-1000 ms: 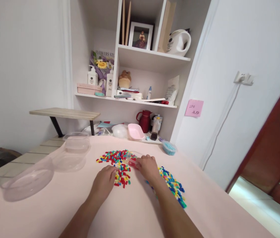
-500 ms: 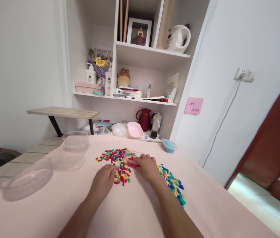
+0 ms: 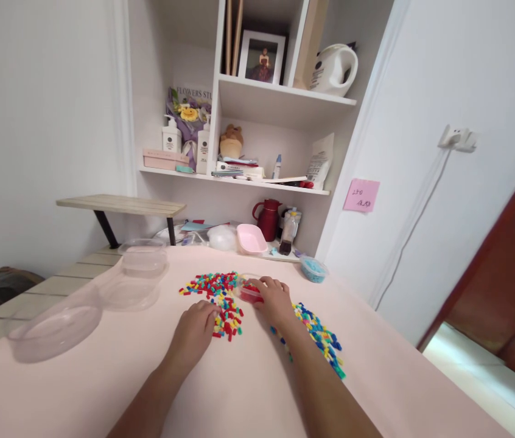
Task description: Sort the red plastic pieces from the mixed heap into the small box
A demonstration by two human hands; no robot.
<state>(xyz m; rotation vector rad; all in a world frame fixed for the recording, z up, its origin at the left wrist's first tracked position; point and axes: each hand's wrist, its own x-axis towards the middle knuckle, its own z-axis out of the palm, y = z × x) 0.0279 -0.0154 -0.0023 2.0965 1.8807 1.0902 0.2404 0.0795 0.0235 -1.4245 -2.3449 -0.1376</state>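
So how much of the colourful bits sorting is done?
Only partly, it seems. Done: some red pieces sit in the small clear tub. In hand: the right hand is at that tub; the left hand is by the mixed pile, but I can't tell if it holds a piece. Left: plenty of red bits lie loose among other colours there.

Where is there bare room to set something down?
Bare tabletop lies between the left hand and the nearest clear container, and right of the blue-yellow pile. Crowded: by the right hand, with mixed pieces and a tub.
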